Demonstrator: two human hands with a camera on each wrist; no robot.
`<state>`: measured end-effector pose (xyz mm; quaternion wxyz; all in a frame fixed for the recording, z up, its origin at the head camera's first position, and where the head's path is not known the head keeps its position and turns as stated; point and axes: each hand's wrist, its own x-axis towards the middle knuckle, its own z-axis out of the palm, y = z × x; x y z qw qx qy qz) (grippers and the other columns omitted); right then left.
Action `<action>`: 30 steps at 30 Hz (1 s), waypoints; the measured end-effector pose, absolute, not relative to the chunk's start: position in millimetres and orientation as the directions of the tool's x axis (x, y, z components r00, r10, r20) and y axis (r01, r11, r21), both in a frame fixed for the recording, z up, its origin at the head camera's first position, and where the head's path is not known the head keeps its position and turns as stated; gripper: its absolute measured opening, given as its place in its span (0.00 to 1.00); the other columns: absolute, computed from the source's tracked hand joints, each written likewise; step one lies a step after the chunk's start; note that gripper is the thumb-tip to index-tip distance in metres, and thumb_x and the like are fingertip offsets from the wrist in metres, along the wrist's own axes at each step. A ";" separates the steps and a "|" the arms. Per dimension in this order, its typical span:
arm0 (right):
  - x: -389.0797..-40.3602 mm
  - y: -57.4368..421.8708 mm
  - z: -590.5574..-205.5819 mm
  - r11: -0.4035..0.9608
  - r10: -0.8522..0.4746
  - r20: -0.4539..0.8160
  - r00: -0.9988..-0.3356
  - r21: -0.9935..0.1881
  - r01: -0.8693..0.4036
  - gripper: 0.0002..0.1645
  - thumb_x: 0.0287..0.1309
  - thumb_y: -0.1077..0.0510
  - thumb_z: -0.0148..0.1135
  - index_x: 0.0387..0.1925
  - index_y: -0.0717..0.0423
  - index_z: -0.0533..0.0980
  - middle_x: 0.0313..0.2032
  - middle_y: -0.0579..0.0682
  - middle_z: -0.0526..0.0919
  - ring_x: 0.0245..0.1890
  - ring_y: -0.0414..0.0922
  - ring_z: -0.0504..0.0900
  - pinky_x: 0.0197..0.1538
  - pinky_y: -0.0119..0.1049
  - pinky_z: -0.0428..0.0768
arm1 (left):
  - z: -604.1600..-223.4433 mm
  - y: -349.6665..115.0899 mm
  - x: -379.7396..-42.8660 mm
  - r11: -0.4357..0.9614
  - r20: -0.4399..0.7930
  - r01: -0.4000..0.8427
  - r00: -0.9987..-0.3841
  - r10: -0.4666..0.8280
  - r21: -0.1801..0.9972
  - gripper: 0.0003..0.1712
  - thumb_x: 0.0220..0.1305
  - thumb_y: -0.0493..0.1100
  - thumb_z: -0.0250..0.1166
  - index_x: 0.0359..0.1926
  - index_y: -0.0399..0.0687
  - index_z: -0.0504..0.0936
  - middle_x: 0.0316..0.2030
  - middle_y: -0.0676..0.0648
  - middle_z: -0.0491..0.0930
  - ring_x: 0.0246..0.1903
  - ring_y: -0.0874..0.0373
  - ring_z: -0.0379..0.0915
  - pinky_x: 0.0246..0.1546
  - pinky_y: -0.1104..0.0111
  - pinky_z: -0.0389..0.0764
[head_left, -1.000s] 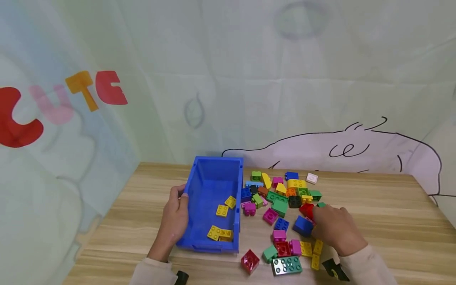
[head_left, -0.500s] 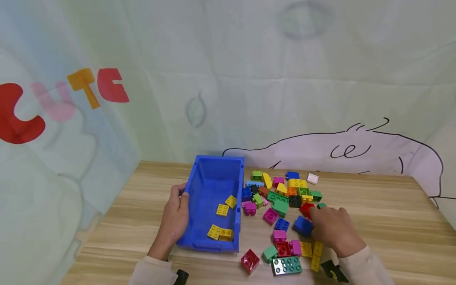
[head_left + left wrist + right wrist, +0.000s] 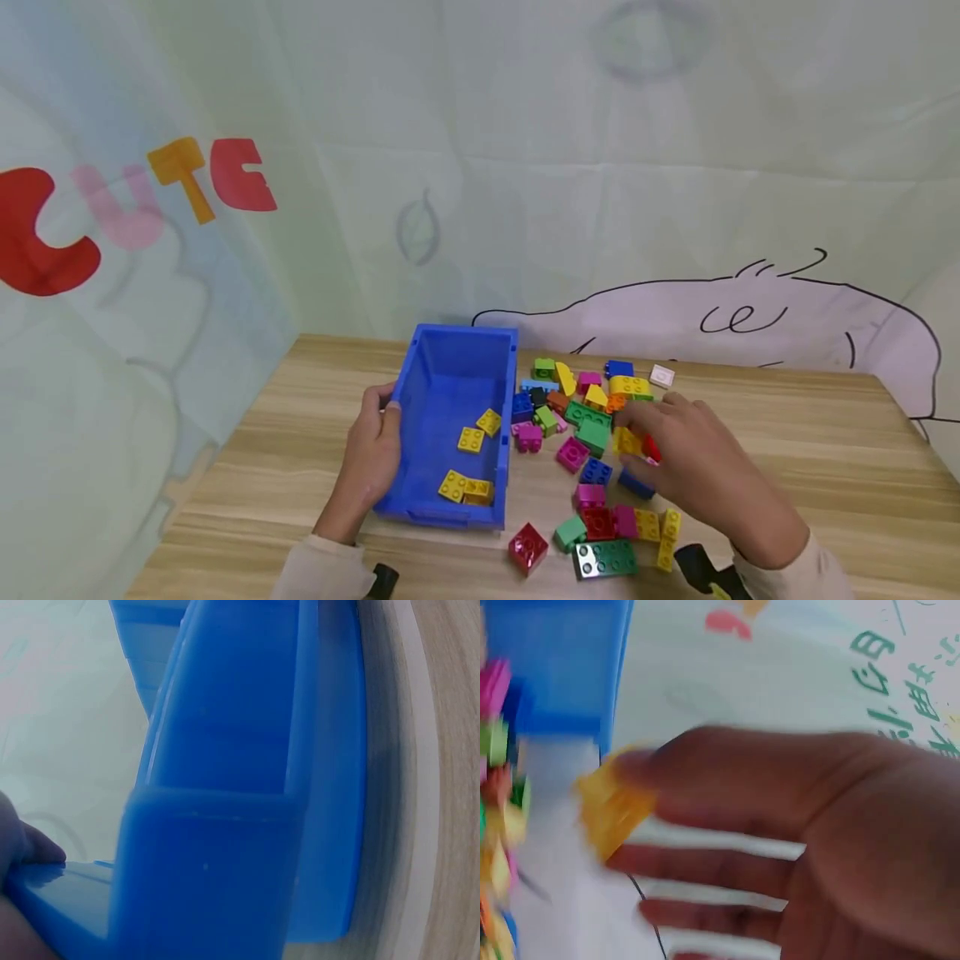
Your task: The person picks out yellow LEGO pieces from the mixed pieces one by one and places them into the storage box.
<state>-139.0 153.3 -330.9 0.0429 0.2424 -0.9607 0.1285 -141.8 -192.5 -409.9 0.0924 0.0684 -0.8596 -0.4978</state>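
My left hand (image 3: 372, 442) grips the left rim of a blue plastic bin (image 3: 427, 467); in the left wrist view the bin's side wall (image 3: 210, 877) fills the middle, with the thumb and a finger at the lower left. Several yellow bricks (image 3: 471, 440) lie inside the bin. Over the brick pile on the right, my right hand (image 3: 697, 458) pinches a yellow brick (image 3: 626, 442) between thumb and fingertip. In the right wrist view that yellow brick (image 3: 615, 806) is blurred. Under the hand, a red brick (image 3: 651, 450) and a blue brick (image 3: 636, 483) are partly hidden.
Loose coloured bricks spread right of the bin, among them a green eight-stud brick (image 3: 605, 559) and a dark red brick (image 3: 528, 548) at the front. A white brick (image 3: 662, 376) lies at the back. A printed curtain (image 3: 600, 208) hangs behind the wooden table (image 3: 825, 442).
My right hand has lifted from the right of the pile and moved up and slightly left, now with a yellow brick in its fingers. The left hand still holds the bin.
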 end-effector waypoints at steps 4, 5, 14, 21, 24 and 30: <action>-139.2 124.3 -332.2 0.726 -0.555 0.248 -0.794 -0.322 -0.608 0.21 0.46 0.55 0.80 0.43 0.47 0.81 0.35 0.40 0.86 0.39 0.41 0.76 0.40 0.40 0.80 | -410.4 -192.6 -141.2 0.490 0.093 -0.024 -0.973 -0.213 0.871 0.20 0.79 0.40 0.41 0.66 0.39 0.64 0.60 0.34 0.73 0.55 0.39 0.76 0.54 0.45 0.73; -138.7 117.2 -333.1 0.700 -0.569 0.266 -0.778 -0.340 -0.628 0.22 0.47 0.54 0.80 0.45 0.46 0.81 0.38 0.40 0.86 0.41 0.40 0.75 0.41 0.39 0.81 | -410.4 -192.5 -141.2 0.491 0.095 -0.023 -0.972 -0.214 0.871 0.20 0.79 0.40 0.41 0.66 0.39 0.64 0.60 0.34 0.73 0.55 0.39 0.76 0.54 0.45 0.73; -135.9 61.2 -344.8 0.509 -0.668 0.357 -0.653 -0.422 -0.751 0.24 0.54 0.54 0.75 0.53 0.49 0.79 0.49 0.42 0.85 0.47 0.39 0.72 0.44 0.37 0.82 | -409.9 -192.6 -141.8 0.496 0.114 -0.011 -0.968 -0.221 0.868 0.20 0.79 0.40 0.42 0.65 0.39 0.65 0.59 0.34 0.74 0.53 0.39 0.77 0.53 0.46 0.74; -135.8 42.0 -358.8 0.559 -0.709 0.281 -0.646 -0.335 -0.759 0.21 0.53 0.51 0.76 0.50 0.45 0.82 0.46 0.42 0.87 0.41 0.41 0.70 0.41 0.37 0.74 | -409.6 -191.2 -142.0 0.493 0.099 -0.018 -0.972 -0.211 0.870 0.20 0.79 0.40 0.41 0.65 0.40 0.65 0.60 0.35 0.74 0.55 0.40 0.77 0.54 0.45 0.74; -136.4 38.7 -362.6 0.567 -0.716 0.282 -0.639 -0.299 -0.767 0.20 0.52 0.51 0.77 0.48 0.44 0.83 0.46 0.43 0.87 0.40 0.43 0.69 0.41 0.38 0.73 | -409.6 -190.9 -142.5 0.493 0.109 -0.010 -0.971 -0.212 0.870 0.20 0.79 0.40 0.41 0.65 0.39 0.65 0.59 0.34 0.74 0.54 0.40 0.76 0.53 0.45 0.74; -136.5 36.1 -366.0 0.591 -0.718 0.253 -0.648 -0.269 -0.760 0.21 0.52 0.50 0.76 0.49 0.44 0.83 0.48 0.43 0.87 0.42 0.44 0.69 0.43 0.40 0.73 | -409.7 -191.8 -141.7 0.488 0.097 -0.018 -0.973 -0.209 0.873 0.20 0.79 0.40 0.41 0.66 0.39 0.64 0.61 0.35 0.72 0.56 0.39 0.75 0.55 0.44 0.74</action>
